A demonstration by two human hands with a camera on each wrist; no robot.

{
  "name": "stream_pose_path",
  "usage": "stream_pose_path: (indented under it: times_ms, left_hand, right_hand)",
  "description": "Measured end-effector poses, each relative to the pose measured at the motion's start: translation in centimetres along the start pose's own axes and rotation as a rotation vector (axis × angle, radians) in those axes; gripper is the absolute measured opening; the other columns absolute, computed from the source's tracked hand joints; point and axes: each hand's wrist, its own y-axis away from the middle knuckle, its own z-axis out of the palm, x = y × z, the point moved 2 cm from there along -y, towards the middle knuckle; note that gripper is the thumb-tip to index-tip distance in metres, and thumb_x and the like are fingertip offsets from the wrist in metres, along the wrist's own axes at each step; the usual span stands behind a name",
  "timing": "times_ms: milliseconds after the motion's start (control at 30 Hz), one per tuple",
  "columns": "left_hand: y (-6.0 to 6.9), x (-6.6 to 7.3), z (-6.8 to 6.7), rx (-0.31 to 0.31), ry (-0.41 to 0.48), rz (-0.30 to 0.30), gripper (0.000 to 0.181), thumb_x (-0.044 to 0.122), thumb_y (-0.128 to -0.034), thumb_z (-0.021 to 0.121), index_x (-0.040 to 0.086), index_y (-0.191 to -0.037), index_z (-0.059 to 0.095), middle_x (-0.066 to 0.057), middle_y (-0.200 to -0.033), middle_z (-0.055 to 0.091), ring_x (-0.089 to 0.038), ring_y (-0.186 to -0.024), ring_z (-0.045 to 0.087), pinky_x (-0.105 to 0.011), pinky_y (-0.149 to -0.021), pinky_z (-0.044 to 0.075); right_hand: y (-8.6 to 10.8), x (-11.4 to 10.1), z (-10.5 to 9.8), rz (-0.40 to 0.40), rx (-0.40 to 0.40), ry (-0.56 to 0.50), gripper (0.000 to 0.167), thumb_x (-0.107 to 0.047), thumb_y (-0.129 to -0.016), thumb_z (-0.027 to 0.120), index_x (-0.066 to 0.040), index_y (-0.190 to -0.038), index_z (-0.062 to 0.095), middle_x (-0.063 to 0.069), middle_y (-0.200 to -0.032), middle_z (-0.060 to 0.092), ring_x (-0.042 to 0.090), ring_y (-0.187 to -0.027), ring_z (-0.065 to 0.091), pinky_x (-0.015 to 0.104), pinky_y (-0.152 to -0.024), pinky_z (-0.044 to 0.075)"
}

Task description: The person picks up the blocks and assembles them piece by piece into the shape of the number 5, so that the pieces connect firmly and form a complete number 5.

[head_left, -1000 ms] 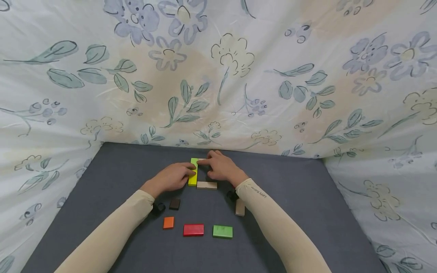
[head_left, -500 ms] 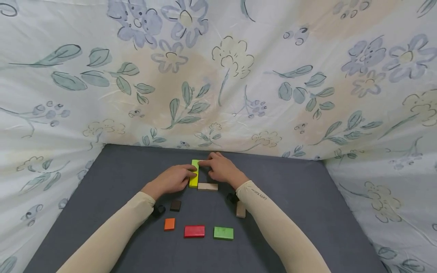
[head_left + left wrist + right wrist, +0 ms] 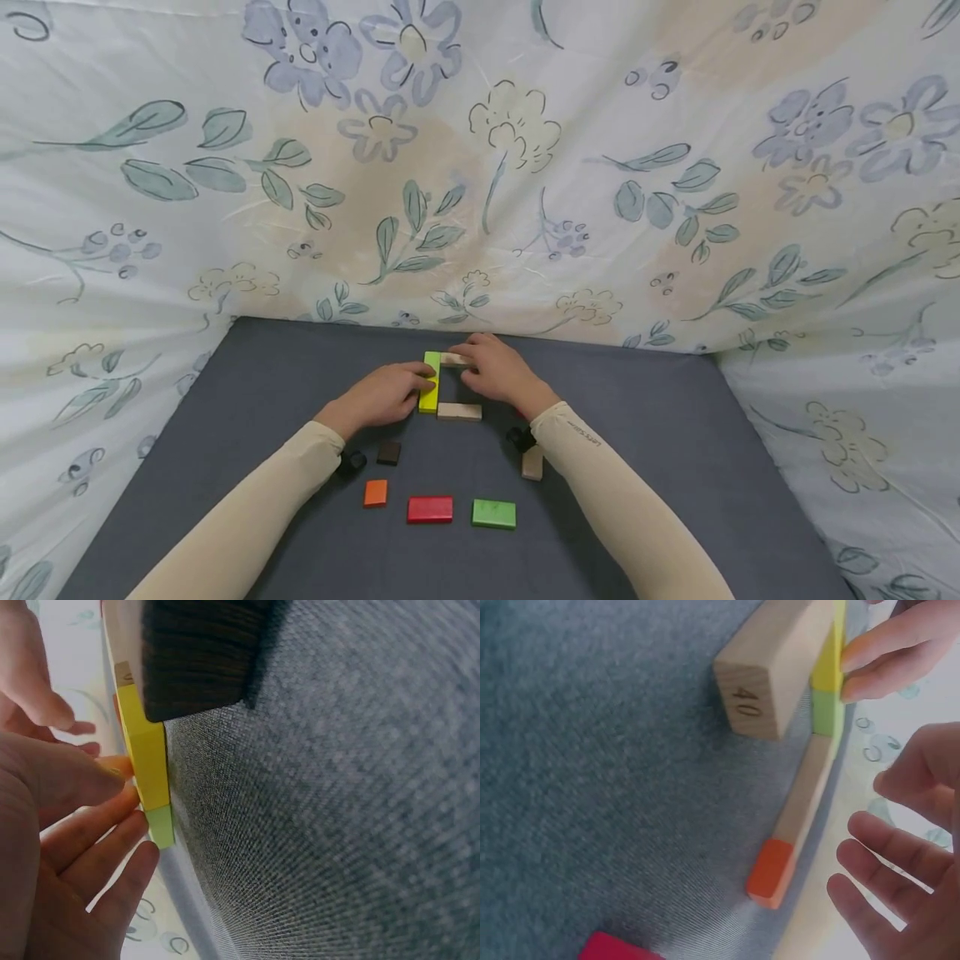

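My left hand (image 3: 378,393) touches a yellow block (image 3: 428,398) with straight fingertips on its top and side. A light green block (image 3: 432,358) continues that row at the far end. From the green end a wooden block (image 3: 804,795) runs rightward, ending in an orange block (image 3: 771,871), mostly hidden behind my right hand in the head view. My right hand (image 3: 501,375) hovers by that far row, fingers loosely spread and apart from it in the right wrist view. A near wooden block (image 3: 459,412), marked 40 on its end, meets the yellow block's near end.
Nearer to me lie a dark brown block (image 3: 388,453), a small orange block (image 3: 376,493), a red block (image 3: 430,509) and a green block (image 3: 493,514). A wooden block (image 3: 532,464) is partly under my right forearm. Flowered cloth (image 3: 480,208) hangs behind the grey tabletop (image 3: 637,467).
My right hand has drawn back rightward from the yellow and green row, uncovering part of the far wooden block. My left hand keeps its place on the yellow block.
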Motion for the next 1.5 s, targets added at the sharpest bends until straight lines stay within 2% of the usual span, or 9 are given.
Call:
stream_pose_path:
  times_ms: [167,300,500,667,867,1033,1200,1500]
  left_hand:
    - [0.0,0.2,-0.1,-0.012,-0.001,-0.022,0.034,0.012,-0.105,0.071,0.005,-0.138,0.075,-0.012,-0.153,0.059,-0.034,-0.137,0.06,-0.055,-0.114,0.048]
    - [0.0,0.3,-0.2,-0.019,0.004,-0.033,0.035,0.014,-0.1041,0.073,0.005,-0.138,0.075,-0.012,-0.154,0.059,-0.035,-0.138,0.06,-0.055,-0.115,0.047]
    - [0.0,0.4,-0.2,-0.025,0.002,-0.045,0.036,0.015,-0.1034,0.075,0.005,-0.138,0.075,-0.013,-0.154,0.059,-0.035,-0.138,0.059,-0.056,-0.115,0.047]
    - [0.0,0.3,0.0,-0.029,-0.003,-0.057,0.037,0.017,-0.1033,0.075,0.006,-0.138,0.075,-0.012,-0.154,0.059,-0.034,-0.138,0.059,-0.054,-0.115,0.047]
    - [-0.1,0.3,0.0,-0.036,-0.001,-0.063,0.037,0.017,-0.1031,0.076,0.006,-0.138,0.075,-0.012,-0.154,0.059,-0.034,-0.139,0.059,-0.053,-0.115,0.047]
    - [0.0,0.4,0.0,-0.035,0.007,-0.063,0.037,0.017,-0.1032,0.076,0.005,-0.139,0.075,-0.012,-0.154,0.058,-0.034,-0.14,0.058,-0.053,-0.116,0.046]
    - [0.0,0.3,0.0,-0.029,0.01,-0.049,0.037,0.016,-0.1037,0.075,0.005,-0.139,0.074,-0.013,-0.155,0.058,-0.035,-0.139,0.058,-0.053,-0.115,0.047]
    - [-0.3,-0.4,0.4,-0.021,0.003,-0.037,0.038,0.017,-0.1039,0.074,0.006,-0.14,0.074,-0.011,-0.156,0.057,-0.034,-0.14,0.058,-0.053,-0.115,0.047]
  right_hand:
    - [0.8,-0.2,-0.5,0.008,0.001,-0.016,0.042,-0.025,-0.104,0.073,-0.015,-0.145,0.072,0.007,-0.138,0.064,0.026,-0.124,0.059,0.046,-0.101,0.055]
    - [1.3,-0.5,-0.6,0.007,-0.013,-0.033,0.044,-0.032,-0.103,0.076,-0.015,-0.143,0.073,0.005,-0.134,0.065,0.024,-0.122,0.06,0.046,-0.1,0.056]
    - [2.2,-1.1,-0.5,-0.006,-0.038,-0.072,0.046,-0.035,-0.099,0.081,-0.014,-0.139,0.075,0.006,-0.135,0.066,0.024,-0.123,0.061,0.046,-0.105,0.055]
    - [3.0,-1.7,-0.4,-0.014,-0.063,-0.127,0.044,-0.033,-0.097,0.084,-0.011,-0.133,0.077,0.005,-0.135,0.069,0.024,-0.124,0.063,0.046,-0.109,0.052]
    - [3.5,-2.4,0.5,-0.05,-0.083,-0.175,0.035,-0.026,-0.097,0.084,-0.011,-0.128,0.079,0.003,-0.126,0.073,0.021,-0.114,0.069,0.042,-0.102,0.056]
    - [3.5,-2.8,1.0,-0.054,-0.105,-0.181,0.03,-0.019,-0.096,0.085,-0.01,-0.124,0.08,0.002,-0.118,0.074,0.018,-0.106,0.068,0.039,-0.097,0.057]
    - [3.5,-2.9,1.3,-0.054,-0.114,-0.169,0.027,-0.019,-0.095,0.086,-0.012,-0.121,0.081,-0.001,-0.112,0.073,0.014,-0.1,0.066,0.036,-0.093,0.057]
    - [3.7,-2.9,1.6,-0.073,-0.106,-0.155,0.027,-0.016,-0.096,0.085,-0.012,-0.122,0.081,0.0,-0.113,0.073,0.016,-0.1,0.066,0.037,-0.094,0.057]
